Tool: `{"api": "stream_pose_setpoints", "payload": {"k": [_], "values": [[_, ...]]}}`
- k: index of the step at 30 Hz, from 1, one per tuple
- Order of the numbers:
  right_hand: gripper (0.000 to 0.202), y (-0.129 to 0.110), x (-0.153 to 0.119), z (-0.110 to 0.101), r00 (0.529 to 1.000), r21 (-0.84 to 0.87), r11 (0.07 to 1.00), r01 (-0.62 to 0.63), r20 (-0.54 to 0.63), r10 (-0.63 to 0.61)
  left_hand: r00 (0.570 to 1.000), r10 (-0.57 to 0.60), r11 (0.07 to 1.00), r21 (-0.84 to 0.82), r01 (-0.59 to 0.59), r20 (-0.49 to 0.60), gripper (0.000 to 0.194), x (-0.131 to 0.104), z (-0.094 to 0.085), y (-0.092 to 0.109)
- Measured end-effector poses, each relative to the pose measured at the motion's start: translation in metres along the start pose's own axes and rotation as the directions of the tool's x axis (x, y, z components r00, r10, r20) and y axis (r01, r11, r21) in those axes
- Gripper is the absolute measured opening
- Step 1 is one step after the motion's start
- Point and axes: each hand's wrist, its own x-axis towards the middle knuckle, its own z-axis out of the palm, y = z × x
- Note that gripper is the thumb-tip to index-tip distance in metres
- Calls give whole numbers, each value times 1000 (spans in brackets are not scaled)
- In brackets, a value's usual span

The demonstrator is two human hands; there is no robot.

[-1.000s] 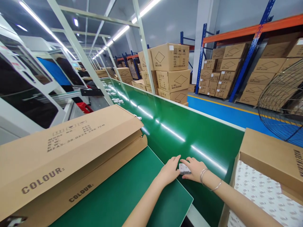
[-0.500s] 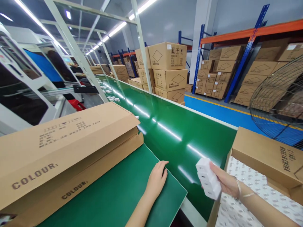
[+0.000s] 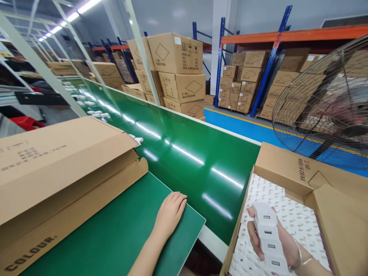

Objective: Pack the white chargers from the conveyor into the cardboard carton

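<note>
My right hand (image 3: pixel 284 241) is wrapped round a row of white blocks (image 3: pixel 268 234), each with a small rectangular slot, above an open carton (image 3: pixel 248 188) at the right. Many white pieces (image 3: pixel 299 214) fill that carton in rows. My left hand (image 3: pixel 169 211) lies palm down on the edge of the green board (image 3: pixel 115 226), its fingers flat and holding nothing. At the left, a large cardboard box (image 3: pixel 66 153) lies on the board with its flaps partly open.
Beyond the board runs a green conveyor belt (image 3: pixel 184 142), with white pieces (image 3: pixel 97 114) at its far left. Stacked cartons (image 3: pixel 181 73) stand behind it. A large wire-caged fan (image 3: pixel 324 103) is at the right, before racks (image 3: pixel 250 37).
My view has turned to the right. My right hand has carried the white blocks from beside the belt to above the open carton. My left hand remains on the board's edge.
</note>
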Motion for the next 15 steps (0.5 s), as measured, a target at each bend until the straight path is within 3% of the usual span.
{"api": "stream_pose_setpoints", "payload": {"k": [15], "values": [[53,7,3,1,1000,22,1000,-4,-22,5,1000,28,999,41,-28,9,30,-1,0,-3]]}}
